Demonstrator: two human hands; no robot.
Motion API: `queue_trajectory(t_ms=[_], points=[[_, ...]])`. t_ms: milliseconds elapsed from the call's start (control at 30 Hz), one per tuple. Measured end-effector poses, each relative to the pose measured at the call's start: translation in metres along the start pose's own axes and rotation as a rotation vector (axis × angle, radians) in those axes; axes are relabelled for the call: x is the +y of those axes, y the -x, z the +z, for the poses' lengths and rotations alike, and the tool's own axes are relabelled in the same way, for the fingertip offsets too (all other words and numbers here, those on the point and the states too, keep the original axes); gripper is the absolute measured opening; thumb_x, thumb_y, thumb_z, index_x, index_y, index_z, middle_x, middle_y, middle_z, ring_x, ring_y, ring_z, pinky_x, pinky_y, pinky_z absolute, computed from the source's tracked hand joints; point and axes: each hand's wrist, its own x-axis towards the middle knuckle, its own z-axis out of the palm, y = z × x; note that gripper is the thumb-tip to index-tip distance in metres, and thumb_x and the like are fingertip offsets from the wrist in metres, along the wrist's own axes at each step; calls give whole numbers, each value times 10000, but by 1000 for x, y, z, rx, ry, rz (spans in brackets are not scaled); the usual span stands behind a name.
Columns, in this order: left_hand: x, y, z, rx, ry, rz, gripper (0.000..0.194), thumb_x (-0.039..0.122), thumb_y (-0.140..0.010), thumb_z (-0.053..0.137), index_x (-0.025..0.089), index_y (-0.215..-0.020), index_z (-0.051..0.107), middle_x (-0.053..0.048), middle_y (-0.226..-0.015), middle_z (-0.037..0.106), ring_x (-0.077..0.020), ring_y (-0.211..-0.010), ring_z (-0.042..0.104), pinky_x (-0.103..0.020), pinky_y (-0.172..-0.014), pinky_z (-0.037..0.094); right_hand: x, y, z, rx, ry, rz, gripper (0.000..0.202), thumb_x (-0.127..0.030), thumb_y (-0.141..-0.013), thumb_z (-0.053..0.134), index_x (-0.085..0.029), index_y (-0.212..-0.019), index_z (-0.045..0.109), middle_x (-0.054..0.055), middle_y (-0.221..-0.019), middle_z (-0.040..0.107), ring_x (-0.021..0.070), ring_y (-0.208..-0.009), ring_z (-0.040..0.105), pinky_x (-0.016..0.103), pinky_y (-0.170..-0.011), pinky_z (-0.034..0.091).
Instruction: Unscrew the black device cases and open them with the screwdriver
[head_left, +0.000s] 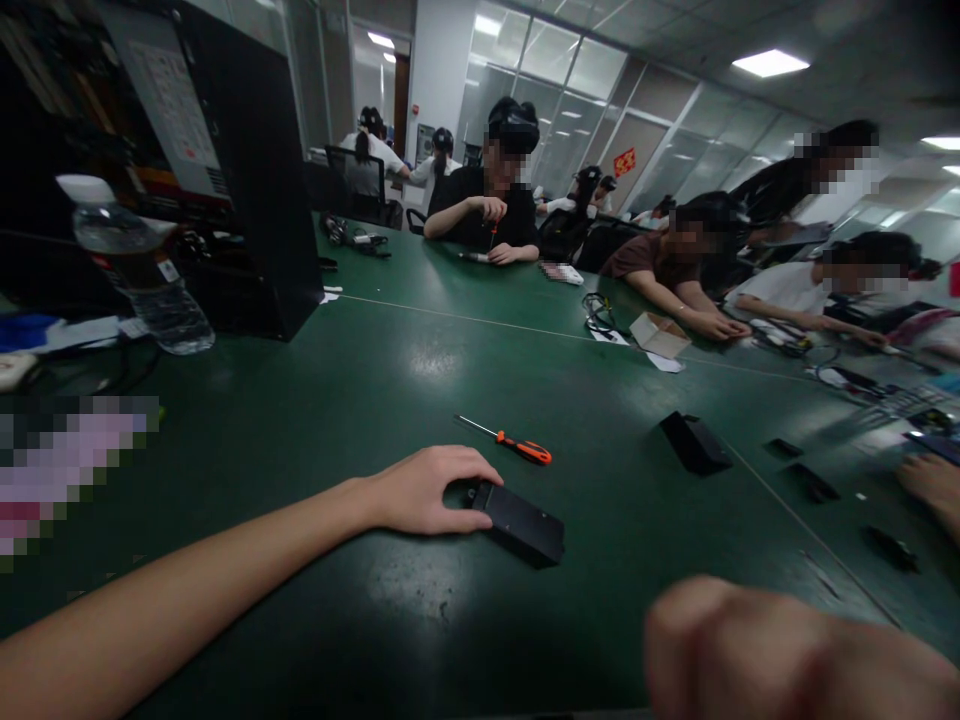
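Note:
My left hand grips one end of a small black rectangular box, thumb on the near side and fingers on the far side. The box lies on the green table, with a small tab at its far right end. Just beyond it rests a screwdriver with an orange and black handle, its thin shaft pointing left. Low at the right, close to the camera, my right hand is blurred and looks curled like a fist. What it holds, if anything, is hidden.
A water bottle and a large black computer case stand at the left. Another black box lies to the right, near small dark parts. An open carton sits farther back. Several people work around the table, one with a screwdriver.

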Motion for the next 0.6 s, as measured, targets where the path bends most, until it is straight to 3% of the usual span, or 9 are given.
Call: queue_trajectory(t_ms=[100, 167, 367, 500, 600], points=[[-2, 0, 1, 2, 1, -17, 401, 375, -874, 746, 187, -1217, 656, -108, -1171, 707, -240, -1066, 681, -355, -942, 517, 2, -23, 18, -23, 79, -3, 228, -451, -986, 530, -342, -1022, 727, 29, -875, 721, 203, -848, 696, 338, -756, 575], [-1, 0, 2, 6, -7, -32, 402, 379, -864, 745, 180, -1199, 648, -103, -1152, 710, -239, -1050, 684, -349, -932, 519, 14, -31, 29, -52, 198, 54, 139, -270, -969, 590, -291, -1023, 716, 37, -985, 713, 185, -918, 682, 320, -811, 560], [4, 1, 1, 3, -108, -82, 390, 336, -806, 729, 170, -1140, 617, -95, -1114, 701, -249, -999, 678, -355, -903, 530, 58, -10, 46, -105, 213, 248, 148, -295, -977, 580, -225, -921, 698, 61, -990, 682, 183, -888, 669, 307, -773, 549], [5, 0, 0, 3, -115, -40, 435, 295, -818, 700, 172, -1222, 593, -112, -1183, 690, -259, -1062, 668, -373, -967, 514, 67, -2, 59, -80, 84, 290, 178, -306, -991, 563, -209, -892, 675, 74, -980, 694, 195, -911, 670, 322, -804, 544], [3, -1, 0, -11, -76, -3, 433, 372, -860, 716, 178, -1235, 616, -118, -1197, 691, -259, -1098, 663, -367, -986, 505, 65, -7, 70, -77, 37, 272, 167, -293, -990, 566, -209, -887, 667, 71, -986, 697, 196, -931, 670, 328, -829, 542]])
